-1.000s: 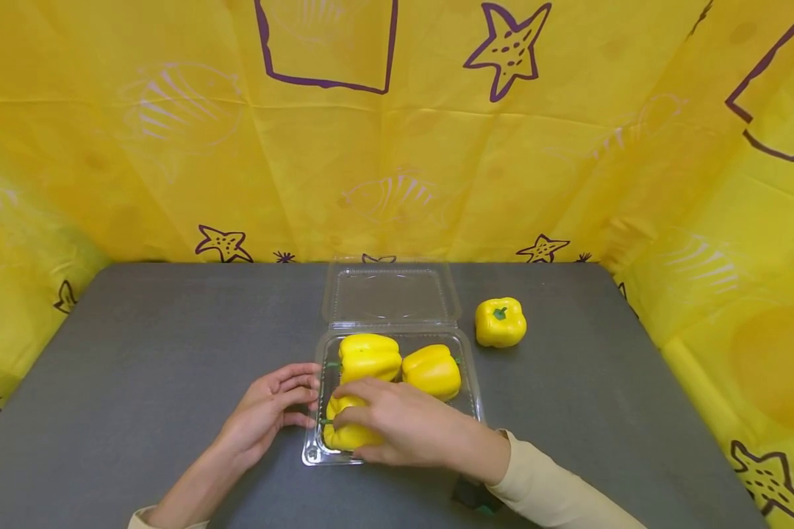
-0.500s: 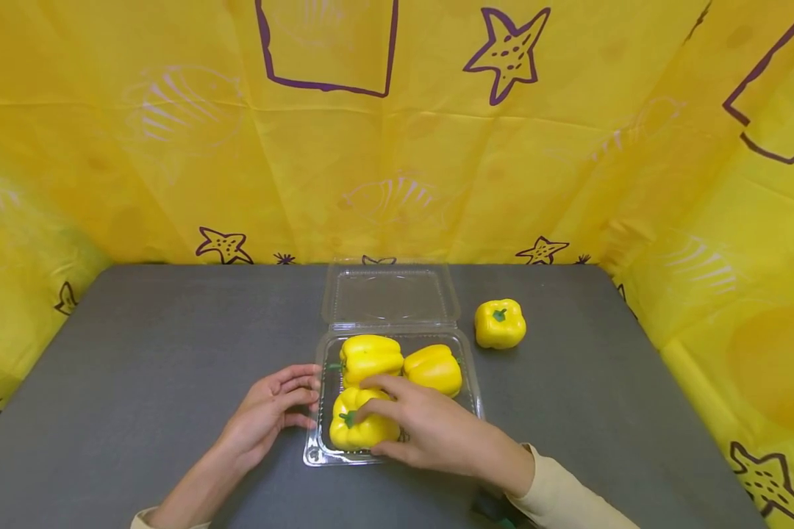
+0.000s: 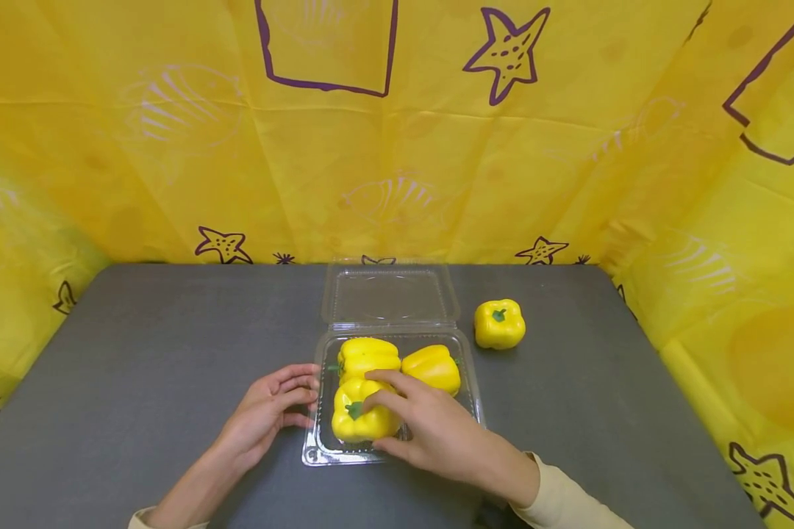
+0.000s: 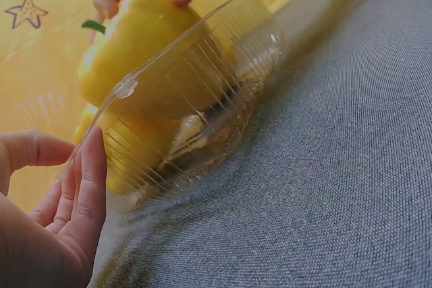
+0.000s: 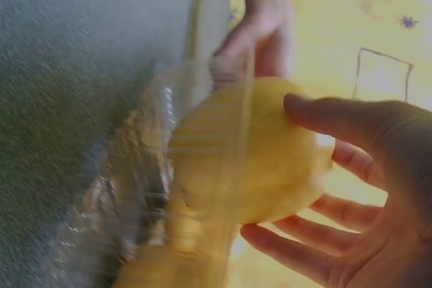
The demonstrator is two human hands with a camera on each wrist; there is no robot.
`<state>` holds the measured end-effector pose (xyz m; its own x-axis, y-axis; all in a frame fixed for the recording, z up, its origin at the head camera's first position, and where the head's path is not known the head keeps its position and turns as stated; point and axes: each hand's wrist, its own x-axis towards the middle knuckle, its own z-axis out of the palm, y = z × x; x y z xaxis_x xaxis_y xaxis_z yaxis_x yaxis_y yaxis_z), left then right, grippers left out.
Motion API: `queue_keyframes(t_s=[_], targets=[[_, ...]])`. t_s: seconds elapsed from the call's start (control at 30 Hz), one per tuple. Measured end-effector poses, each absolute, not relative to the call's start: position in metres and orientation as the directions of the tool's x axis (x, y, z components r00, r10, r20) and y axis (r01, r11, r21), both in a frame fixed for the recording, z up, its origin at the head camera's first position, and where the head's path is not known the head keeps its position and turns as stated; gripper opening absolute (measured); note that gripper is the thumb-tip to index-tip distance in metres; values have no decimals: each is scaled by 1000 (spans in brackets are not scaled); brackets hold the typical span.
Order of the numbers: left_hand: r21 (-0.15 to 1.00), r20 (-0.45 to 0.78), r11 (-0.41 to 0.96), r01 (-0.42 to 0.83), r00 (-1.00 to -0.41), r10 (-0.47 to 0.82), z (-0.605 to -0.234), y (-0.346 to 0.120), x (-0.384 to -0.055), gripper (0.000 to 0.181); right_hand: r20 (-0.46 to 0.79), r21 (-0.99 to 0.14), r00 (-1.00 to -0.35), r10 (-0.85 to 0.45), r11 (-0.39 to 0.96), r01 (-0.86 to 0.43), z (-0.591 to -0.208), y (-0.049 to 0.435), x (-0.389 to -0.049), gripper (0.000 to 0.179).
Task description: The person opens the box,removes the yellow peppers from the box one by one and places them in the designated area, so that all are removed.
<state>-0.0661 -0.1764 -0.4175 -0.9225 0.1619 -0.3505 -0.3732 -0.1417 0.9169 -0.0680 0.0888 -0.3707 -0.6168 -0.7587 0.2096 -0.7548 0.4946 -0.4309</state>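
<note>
My right hand (image 3: 437, 426) holds a yellow bell pepper (image 3: 364, 427) over the front left part of a clear plastic clamshell box (image 3: 313, 454). The pepper's green stem faces up and toward me. In the right wrist view, the right thumb and fingers (image 5: 337, 116) spread around its sides. My left hand (image 3: 261, 415) grips the box's left wall; the left wrist view has thumb and fingers (image 4: 91, 180) pinching the rim. Two more yellow bell peppers lie in the box: one at the back left (image 3: 369, 355), another at the back right (image 3: 434, 369).
The transparent lid (image 3: 390, 294) lies folded back behind the box. To the right, a fourth yellow pepper (image 3: 499, 327) stands stem up on the dark grey table (image 3: 172, 323). A yellow cloth (image 3: 397, 147) with starfish and fish drawings hangs behind the table and along both sides.
The right hand has drawn slightly right, turning the front pepper so its stem swings from pointing left to facing up toward me, and raising it a little. The left hand stays put.
</note>
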Motion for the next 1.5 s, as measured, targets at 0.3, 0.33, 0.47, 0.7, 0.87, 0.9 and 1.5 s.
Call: queue_keyframes(t_s=[0.3, 0.33, 0.47, 0.7, 0.87, 0.9, 1.5], targets=[[917, -348, -145, -371, -924, 161, -418, -177, -66, 47, 278, -483, -576, -769, 407, -775, -363, 100, -71, 39], [918, -347, -145, -370, -924, 163, -418, -176, -66, 47, 277, -489, -575, -770, 402, -774, -363, 101, -72, 39], [919, -343, -145, -367, -924, 166, -418, -176, -65, 47, 268, -518, -581, -768, 394, -759, -362, 105, -73, 39], [919, -347, -136, -371, -922, 170, -417, -176, -65, 48, 254, -555, -595, -763, 388, -736, -359, 113, -73, 37], [917, -355, -136, -376, -922, 156, -416, -175, -65, 48, 274, -560, -593, -757, 376, -738, -353, 119, -74, 35], [916, -356, -137, -376, -922, 153, -416, -175, -65, 48, 281, -565, -594, -754, 370, -738, -352, 121, -74, 35], [917, -351, -147, -372, -924, 151, -417, -175, -65, 48, 276, -766, -698, -660, 287, -575, -347, 142, -90, 34]])
